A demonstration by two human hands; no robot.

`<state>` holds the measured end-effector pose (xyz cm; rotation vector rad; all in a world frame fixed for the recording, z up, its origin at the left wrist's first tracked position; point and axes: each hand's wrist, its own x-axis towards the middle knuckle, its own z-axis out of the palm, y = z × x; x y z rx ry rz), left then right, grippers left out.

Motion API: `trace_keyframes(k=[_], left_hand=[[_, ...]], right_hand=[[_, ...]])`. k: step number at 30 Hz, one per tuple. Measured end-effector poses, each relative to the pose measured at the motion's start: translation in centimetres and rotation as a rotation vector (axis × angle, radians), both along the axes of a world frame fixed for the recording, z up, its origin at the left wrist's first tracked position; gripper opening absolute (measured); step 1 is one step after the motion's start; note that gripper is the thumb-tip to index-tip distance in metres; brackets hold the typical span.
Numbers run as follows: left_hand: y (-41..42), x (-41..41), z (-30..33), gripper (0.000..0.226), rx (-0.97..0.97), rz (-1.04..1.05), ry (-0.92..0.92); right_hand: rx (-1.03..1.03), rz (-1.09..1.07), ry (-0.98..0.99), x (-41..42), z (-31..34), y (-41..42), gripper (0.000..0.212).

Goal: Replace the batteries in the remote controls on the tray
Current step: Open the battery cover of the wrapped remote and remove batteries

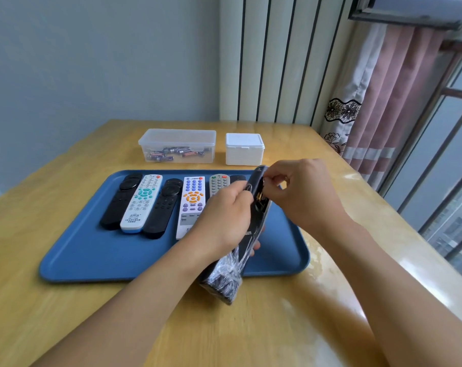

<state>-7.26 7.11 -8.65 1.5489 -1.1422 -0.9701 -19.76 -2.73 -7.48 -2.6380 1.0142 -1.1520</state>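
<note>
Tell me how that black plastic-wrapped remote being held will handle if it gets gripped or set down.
The black remote looks rigid and probably light, since the left hand holds it tilted alone. Its crinkled clear wrap may be slippery. With the right hand at its open compartment, loose batteries could drop out.

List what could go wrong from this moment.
The left hand grips the black remote through loose plastic wrap, so it might slip. The right hand pinches at the open battery bay above the blue tray; a freed battery could drop among the remotes there.
</note>
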Motion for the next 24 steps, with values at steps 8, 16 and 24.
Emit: trace_keyframes(k=[8,16,24], left_hand=[[-0.1,0.8,0.3,0.034,-0.007,-0.003,0.078],[-0.3,0.9,-0.1,0.032,-0.007,0.014,0.045],[-0.4,0.7,-0.3,0.031,-0.004,0.013,0.048]], right_hand=[[0.197,0.199,0.029,-0.9,1.5,1.2,0.013],[0.142,0.167,0.077,-0.3,0.6,0.8,0.011],[0.111,0.121,0.111,0.0,0.3,0.7,0.009]])
